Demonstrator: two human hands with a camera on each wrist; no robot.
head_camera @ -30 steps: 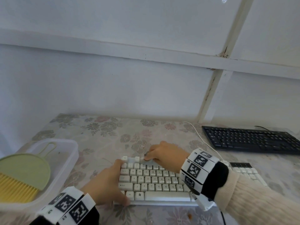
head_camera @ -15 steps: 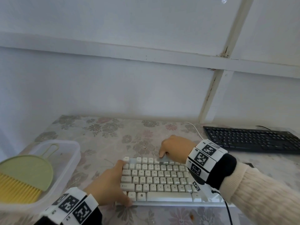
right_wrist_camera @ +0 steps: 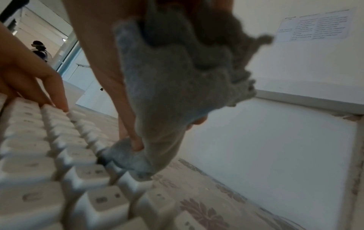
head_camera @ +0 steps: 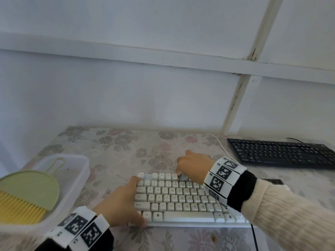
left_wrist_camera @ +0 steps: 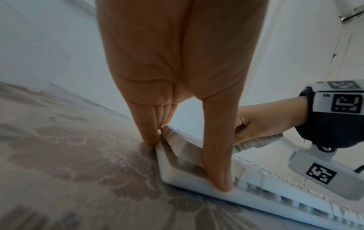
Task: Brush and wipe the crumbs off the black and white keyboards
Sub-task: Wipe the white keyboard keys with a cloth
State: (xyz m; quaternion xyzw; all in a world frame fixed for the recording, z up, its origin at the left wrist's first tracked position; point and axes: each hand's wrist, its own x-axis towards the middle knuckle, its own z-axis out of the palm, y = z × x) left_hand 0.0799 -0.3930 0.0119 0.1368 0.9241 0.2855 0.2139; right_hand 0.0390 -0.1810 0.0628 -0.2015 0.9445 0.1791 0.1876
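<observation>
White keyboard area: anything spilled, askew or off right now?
One stray orange-brown crumb lies on the floral tablecloth, just in front of the white keyboard. Otherwise nothing stands out: the keyboard sits flat, and the black keyboard lies undisturbed.

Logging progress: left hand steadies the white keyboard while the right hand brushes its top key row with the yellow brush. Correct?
Not quite. The right hand holds a grey cloth, not the yellow brush, which lies in the plastic tub, per the head view. The left hand does steady the white keyboard.

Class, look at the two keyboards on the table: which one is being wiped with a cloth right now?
The white keyboard: both hands are on it. The black keyboard lies untouched behind.
</observation>
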